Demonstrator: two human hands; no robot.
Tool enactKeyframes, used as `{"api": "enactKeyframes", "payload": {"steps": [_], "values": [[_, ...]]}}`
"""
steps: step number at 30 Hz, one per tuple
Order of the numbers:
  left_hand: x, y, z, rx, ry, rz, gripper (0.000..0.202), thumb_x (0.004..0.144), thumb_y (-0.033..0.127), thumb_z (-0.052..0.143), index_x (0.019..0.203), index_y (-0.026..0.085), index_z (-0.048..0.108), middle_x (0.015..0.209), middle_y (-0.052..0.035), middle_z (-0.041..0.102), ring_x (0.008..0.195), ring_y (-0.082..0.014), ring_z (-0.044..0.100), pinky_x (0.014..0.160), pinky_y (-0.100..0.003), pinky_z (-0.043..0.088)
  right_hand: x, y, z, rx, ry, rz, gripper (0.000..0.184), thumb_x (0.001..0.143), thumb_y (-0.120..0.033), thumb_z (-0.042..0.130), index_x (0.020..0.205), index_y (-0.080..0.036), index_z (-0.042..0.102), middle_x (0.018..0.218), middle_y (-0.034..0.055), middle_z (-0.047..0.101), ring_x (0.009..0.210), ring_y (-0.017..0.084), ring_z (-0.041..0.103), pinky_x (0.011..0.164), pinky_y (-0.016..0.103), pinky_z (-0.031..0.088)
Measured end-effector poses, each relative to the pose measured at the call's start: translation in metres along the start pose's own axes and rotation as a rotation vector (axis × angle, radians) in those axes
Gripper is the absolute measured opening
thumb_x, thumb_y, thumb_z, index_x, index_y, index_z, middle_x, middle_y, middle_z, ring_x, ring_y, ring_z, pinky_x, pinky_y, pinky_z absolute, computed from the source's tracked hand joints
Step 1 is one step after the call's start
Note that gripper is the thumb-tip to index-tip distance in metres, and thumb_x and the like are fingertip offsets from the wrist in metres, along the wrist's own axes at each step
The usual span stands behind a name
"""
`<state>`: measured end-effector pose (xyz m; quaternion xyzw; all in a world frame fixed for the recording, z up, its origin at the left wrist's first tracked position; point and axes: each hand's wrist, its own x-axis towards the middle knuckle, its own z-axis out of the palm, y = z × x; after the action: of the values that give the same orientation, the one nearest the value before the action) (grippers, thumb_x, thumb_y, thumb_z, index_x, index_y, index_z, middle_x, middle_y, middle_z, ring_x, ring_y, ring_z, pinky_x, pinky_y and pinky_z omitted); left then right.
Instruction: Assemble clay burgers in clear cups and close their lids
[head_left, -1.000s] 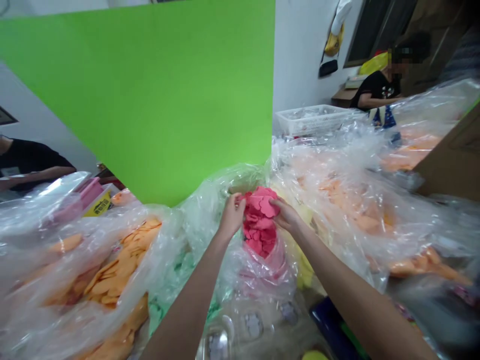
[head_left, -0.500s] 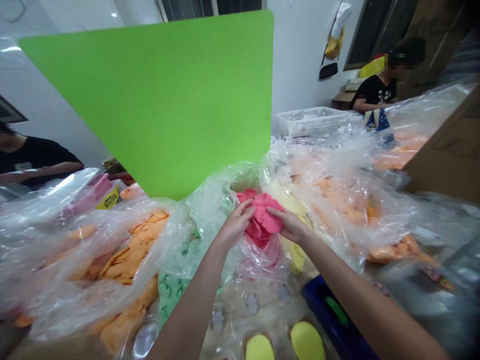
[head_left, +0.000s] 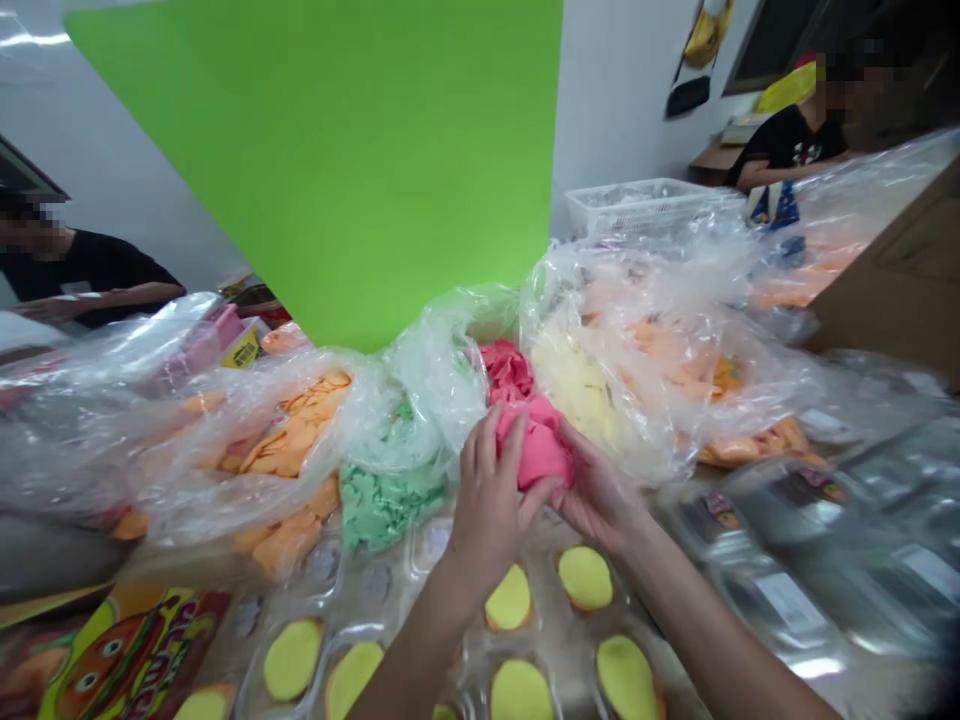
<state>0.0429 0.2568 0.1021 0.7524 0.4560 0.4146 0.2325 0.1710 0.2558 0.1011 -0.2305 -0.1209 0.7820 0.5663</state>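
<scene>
While I watch from afar, left hand and right hand press pink dough lump at lower centre, fingers curled half-closed, gripping it from both sides.

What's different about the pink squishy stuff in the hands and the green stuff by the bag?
The pink clump is held between the left hand and right hand, while the green heap lies untouched. The pink clump is bright and pressed together; the green heap is pale and crumbly. Both look soft.
</scene>
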Motion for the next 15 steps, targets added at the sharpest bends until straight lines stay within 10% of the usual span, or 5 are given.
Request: {"api": "enactKeyframes", "payload": {"steps": [5,11,15], "values": [[-0.058,0.012,0.001,0.491,0.044,0.162,0.039,0.082,0.026,0.055,0.12,0.018,0.048,0.131,-0.0172,0.042,0.124,-0.0315,0.035,0.099,-0.052,0.033,-0.037,0.034,-0.009,0.118,0.062,0.046,0.022,0.086,-0.031,0.05,0.098,-0.02,0.064,0.094,0.0001,0.072,0.078,0.01,0.065,0.06,0.016,0.052],[-0.098,0.007,-0.007,0.139,-0.038,-0.011,0.004,0.084,0.016,0.053,0.084,0.021,0.053,0.107,-0.0059,0.062,0.11,-0.0199,0.05,0.096,-0.04,0.04,-0.065,0.062,-0.034,0.19,0.191,0.15,0.021,0.086,-0.026,0.049,0.092,-0.017,0.066,0.087,0.0026,0.073,0.075,0.01,0.067,0.07,0.019,0.054],[-0.115,0.0,0.001,0.166,-0.14,-0.006,0.009,0.085,0.018,0.052,0.092,0.021,0.056,0.108,-0.0055,0.062,0.111,-0.0189,0.05,0.097,-0.038,0.041,-0.073,0.075,-0.048,0.202,0.249,0.198,0.02,0.085,-0.025,0.05,0.09,-0.015,0.067,0.085,0.0045,0.073,0.075,0.012,0.067,0.065,0.02,0.055]]}}
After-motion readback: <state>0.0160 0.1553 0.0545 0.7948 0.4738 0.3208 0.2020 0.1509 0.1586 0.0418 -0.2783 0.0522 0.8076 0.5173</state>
